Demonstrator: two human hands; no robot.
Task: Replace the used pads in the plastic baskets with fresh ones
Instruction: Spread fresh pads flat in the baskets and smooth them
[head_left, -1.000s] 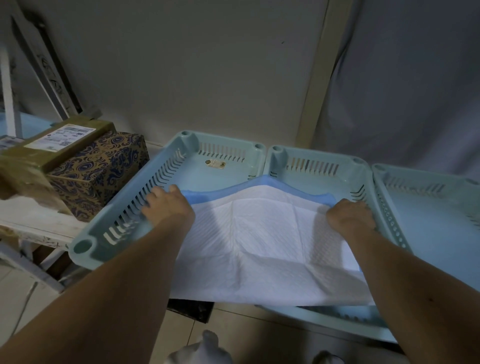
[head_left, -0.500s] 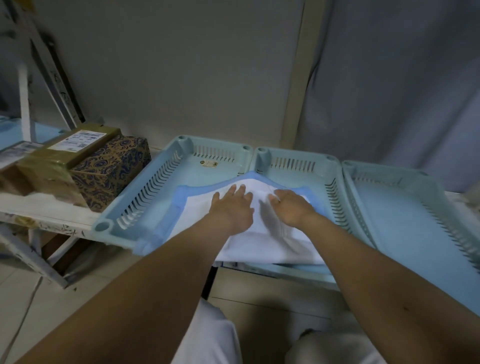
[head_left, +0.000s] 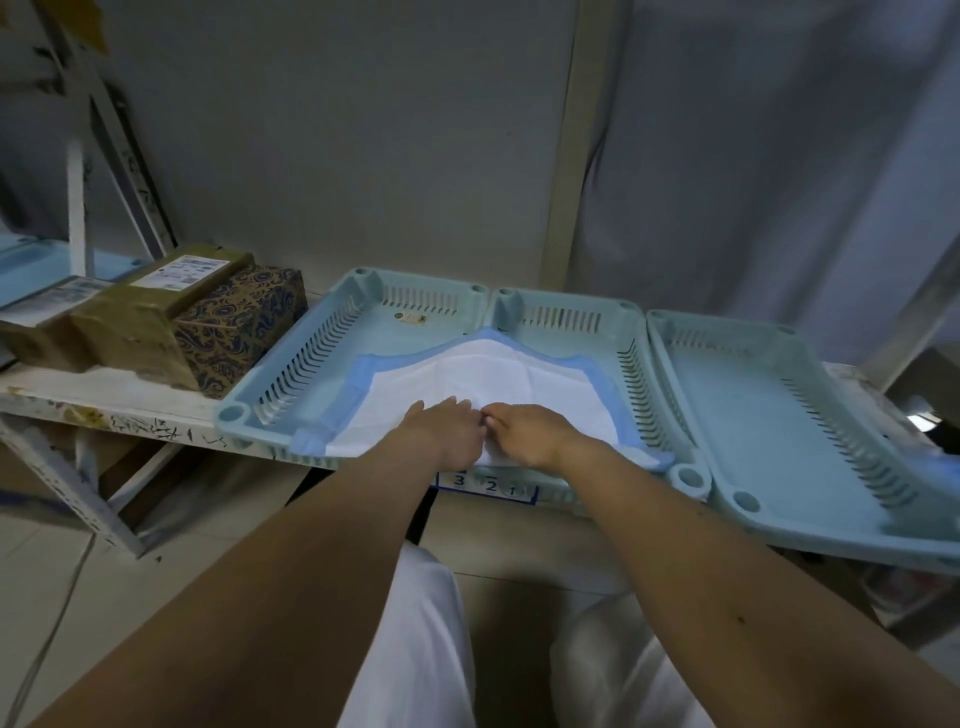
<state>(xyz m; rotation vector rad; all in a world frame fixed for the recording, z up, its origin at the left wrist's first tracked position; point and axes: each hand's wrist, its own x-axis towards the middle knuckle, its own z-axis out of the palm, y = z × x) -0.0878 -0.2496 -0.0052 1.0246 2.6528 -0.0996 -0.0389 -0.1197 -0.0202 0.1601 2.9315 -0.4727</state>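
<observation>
On the paint-flecked white shelf (head_left: 119, 400) against the grey wall: three pale-green slotted plastic baskets in a row, rims touching. Left basket (head_left: 291, 374) and middle basket (head_left: 587, 332) stand side by side; right basket (head_left: 769, 405) holds no pad that can be seen.

Item: one fresh pad (head_left: 467, 374), white quilted face with blue border, spread across both the left and middle baskets. It rides up over their shared rim in a ridge, and its near edge laps over the front rims.

Item: two cartons to the left of the baskets, a brown taped box (head_left: 135, 317) with a label and a blue-and-gold patterned box (head_left: 239, 322), touching each other.

Item: left hand (head_left: 447, 431), fingers extended and lying together flat on the pad near its front middle. Right hand (head_left: 530, 431) just beside it, fingers curled down; they seem to pinch a fold of pad, though the tips are not clearly seen.

Handling, by judgement: light, limp, thin sheet that creases easily and has no stiffness. Best taken at the blue border or corners, then smoothed flat with open palms from the centre outward. It likely slides readily on the smooth plastic, so one hand should anchor it.
</observation>
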